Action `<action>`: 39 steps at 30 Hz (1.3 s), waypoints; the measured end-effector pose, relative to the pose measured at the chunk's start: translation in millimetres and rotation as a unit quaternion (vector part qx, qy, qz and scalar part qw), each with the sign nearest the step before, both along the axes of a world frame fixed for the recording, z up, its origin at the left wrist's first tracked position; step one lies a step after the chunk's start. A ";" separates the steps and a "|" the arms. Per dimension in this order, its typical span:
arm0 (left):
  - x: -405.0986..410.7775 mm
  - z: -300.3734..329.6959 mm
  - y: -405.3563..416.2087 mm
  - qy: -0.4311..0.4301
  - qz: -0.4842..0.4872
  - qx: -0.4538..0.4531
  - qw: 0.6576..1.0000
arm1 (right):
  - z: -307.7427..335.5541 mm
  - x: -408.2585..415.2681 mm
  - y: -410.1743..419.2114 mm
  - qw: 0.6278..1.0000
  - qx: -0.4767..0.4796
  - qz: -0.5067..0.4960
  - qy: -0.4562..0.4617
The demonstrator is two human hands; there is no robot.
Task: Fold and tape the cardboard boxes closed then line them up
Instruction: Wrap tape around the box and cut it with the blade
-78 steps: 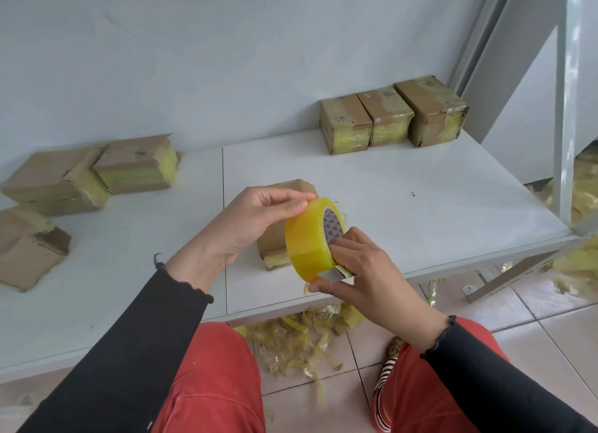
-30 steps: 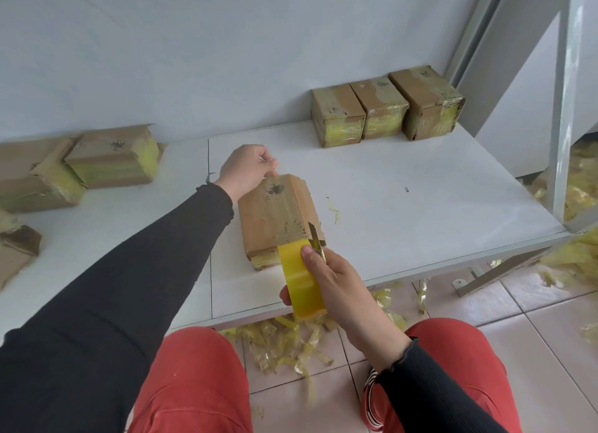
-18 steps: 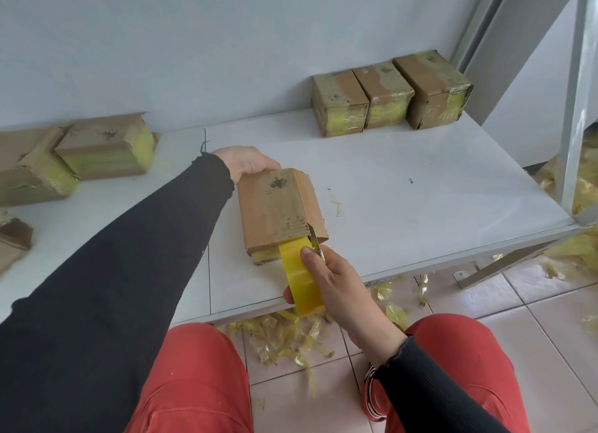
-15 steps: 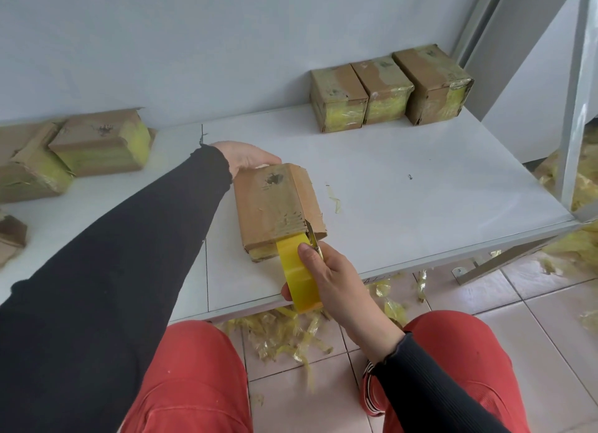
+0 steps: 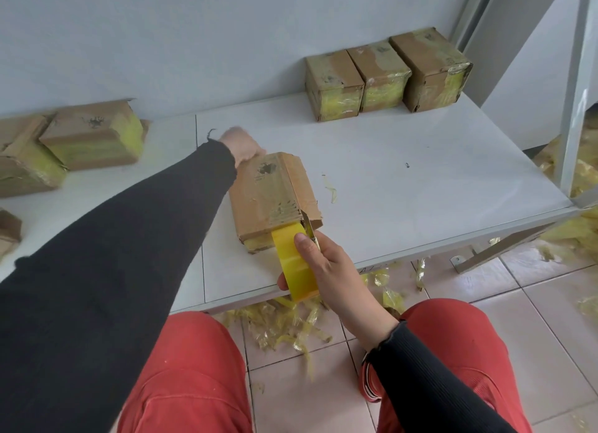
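— What's the biggest thing there?

— The white table (image 5: 420, 180), running back to the wall. At about one o'clock on it, three taped boxes (image 5: 385, 76) stand side by side against the wall, touching. Over at ten o'clock two more boxes (image 5: 90, 134) lie crooked, one leaning on the other.

— And the one being worked on?

— That box (image 5: 268, 193) sits near the middle of the table, close to the front edge, its long side running away from the person. Brown cardboard, scuffed on top, old yellow tape at the near end.

— The hands?

— The left hand (image 5: 242, 146) is at the far end of the box, at twelve o'clock from it. It's blurred, so I cannot tell whether the fingers curl round the edge or just press. The right hand (image 5: 326, 264) is at the near end, six o'clock, fingers wrapped round a yellow tape roll (image 5: 294, 264), with the roll's top right against the box's near edge.

— Anything small?

— A scrap of tape (image 5: 331, 190) just beside the box at three o'clock, and a heap of tape scraps (image 5: 284, 322) on the floor tiles under the table's front edge.
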State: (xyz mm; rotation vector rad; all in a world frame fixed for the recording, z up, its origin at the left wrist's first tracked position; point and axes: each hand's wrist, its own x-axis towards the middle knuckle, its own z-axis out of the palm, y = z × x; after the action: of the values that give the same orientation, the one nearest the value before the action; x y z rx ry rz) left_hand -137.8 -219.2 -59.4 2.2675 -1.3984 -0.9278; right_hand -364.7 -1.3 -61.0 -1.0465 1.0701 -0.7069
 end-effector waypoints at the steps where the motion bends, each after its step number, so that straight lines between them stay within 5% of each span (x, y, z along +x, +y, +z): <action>1: -5.3 4.4 7.2 0.036 0.021 -0.112 0.993 | -0.5 -0.2 0.9 1.000 0.002 -0.003 -0.011; 4: -14.4 25.5 54.0 -0.037 -0.056 -0.276 0.959 | -3.2 2.6 3.3 1.000 0.003 -0.011 -0.029; 9: -44.2 12.9 98.8 -0.193 -0.270 -0.059 0.941 | -3.2 21.1 -5.6 0.999 -0.013 -0.018 -0.037; 18: -26.6 1.4 42.9 -0.253 -0.263 -0.062 0.929 | -4.3 49.3 -54.7 0.998 -0.050 0.006 -0.048; 23: -23.8 -0.8 40.1 -0.292 -0.271 -0.061 0.915 | -28.3 43.7 -34.1 0.987 -0.141 0.060 0.052; 30: -29.5 -5.1 35.5 -0.304 -0.245 -0.087 0.917 | -26.5 46.7 -31.8 0.985 -0.160 0.018 0.061; 39: -30.1 -13.3 34.1 -0.327 -0.238 -0.105 0.909 | -30.6 56.8 -20.9 0.996 -0.025 -0.017 0.081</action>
State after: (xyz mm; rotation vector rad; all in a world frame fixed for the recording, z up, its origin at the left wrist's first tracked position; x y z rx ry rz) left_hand -167.9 -185.1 -72.8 2.1921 -2.2737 -0.0709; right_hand -307.9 -22.2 -91.7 -1.1456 1.2177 -0.6871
